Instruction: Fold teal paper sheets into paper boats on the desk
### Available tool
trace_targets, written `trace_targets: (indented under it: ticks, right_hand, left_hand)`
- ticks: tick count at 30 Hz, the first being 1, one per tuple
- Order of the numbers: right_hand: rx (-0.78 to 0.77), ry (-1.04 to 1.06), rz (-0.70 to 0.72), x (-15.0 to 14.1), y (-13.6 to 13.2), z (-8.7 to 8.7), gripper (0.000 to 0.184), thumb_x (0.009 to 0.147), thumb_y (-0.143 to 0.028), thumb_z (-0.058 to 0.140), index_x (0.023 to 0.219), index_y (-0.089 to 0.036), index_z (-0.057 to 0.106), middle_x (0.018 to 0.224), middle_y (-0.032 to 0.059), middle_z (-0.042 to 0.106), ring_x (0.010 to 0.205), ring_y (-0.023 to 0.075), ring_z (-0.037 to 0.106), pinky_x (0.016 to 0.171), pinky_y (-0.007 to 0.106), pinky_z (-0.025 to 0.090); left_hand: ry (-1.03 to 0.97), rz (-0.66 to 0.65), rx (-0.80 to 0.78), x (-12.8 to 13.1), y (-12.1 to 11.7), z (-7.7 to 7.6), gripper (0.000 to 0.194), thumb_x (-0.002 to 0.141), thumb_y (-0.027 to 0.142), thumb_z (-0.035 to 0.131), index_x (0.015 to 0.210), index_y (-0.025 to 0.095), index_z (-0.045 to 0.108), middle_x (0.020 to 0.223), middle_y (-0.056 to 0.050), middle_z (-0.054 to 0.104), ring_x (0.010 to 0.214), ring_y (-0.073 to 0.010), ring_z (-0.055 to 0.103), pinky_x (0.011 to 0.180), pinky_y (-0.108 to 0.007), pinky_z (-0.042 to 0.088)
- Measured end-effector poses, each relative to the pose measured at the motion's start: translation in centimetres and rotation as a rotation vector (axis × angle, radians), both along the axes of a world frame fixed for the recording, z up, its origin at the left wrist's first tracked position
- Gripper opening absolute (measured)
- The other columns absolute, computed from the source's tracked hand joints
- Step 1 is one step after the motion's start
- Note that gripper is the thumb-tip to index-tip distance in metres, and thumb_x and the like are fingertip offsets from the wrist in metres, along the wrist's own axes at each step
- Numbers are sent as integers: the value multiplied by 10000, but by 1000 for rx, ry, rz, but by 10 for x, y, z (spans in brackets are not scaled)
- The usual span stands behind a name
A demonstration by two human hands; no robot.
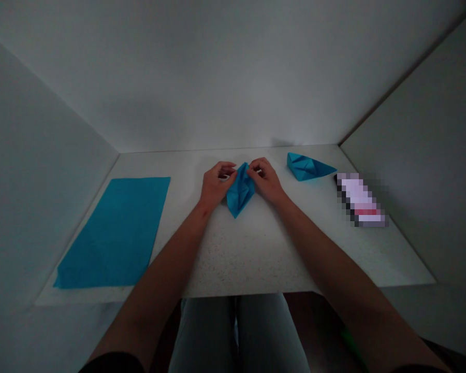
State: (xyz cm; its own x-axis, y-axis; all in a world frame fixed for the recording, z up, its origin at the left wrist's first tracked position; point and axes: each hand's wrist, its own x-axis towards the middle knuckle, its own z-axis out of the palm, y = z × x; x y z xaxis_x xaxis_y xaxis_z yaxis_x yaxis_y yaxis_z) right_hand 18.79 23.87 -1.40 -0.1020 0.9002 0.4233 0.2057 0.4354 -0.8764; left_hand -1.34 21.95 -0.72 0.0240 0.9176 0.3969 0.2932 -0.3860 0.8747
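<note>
Between my two hands is a blue folded paper boat (241,192), its near point toward me and its middle partly spread. My left hand (218,181) pinches its left edge with thumb and fingers. On the opposite side, my right hand (264,178) grips the upper right edge between thumb and forefinger. Both hands rest low over the table near its back. A second blue paper boat (309,167) lies to the right of my right hand, apart from it, with its long tip pointing right.
Blue paper sheets (116,233) lie flat on the left of the white table (233,264). A phone (360,199), blurred out, lies at the right. White walls close in the table at the back and both sides. My legs are below the front edge.
</note>
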Motion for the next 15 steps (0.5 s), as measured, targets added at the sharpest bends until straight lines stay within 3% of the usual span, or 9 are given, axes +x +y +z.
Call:
trace_targets:
  ticks: [5, 10, 15]
  right_hand:
    - [-133, 269, 62, 2, 1, 3, 251, 908, -453, 710, 821, -258, 578, 790, -23, 554, 705, 145, 532, 660, 280, 493]
    - [-249, 423, 42, 3, 0, 7, 275, 901, -501, 693, 857, -273, 546, 807, -28, 568, 714, 144, 568, 614, 257, 496]
    - [-183, 367, 5, 0, 0, 9, 390, 879, -613, 772, 919, -282, 569, 920, -12, 640, 775, 150, 605, 601, 251, 493]
  left_hand:
    - [40, -65, -27, -2, 4, -5, 379, 907, 349, 810, 1255, 228, 723, 1131, -90, 827, 1014, -209, 794, 922, -374, 636]
    - [142, -196, -38, -2, 2, -3, 402, 945, 443, 763, 1274, 214, 730, 1208, -115, 812, 1122, -261, 779, 1028, -448, 618]
    - [252, -260, 49, 1, -2, -5, 910, 737, 562, 943, 1505, 227, 589, 1349, -160, 758, 1203, -343, 750, 1080, -539, 593]
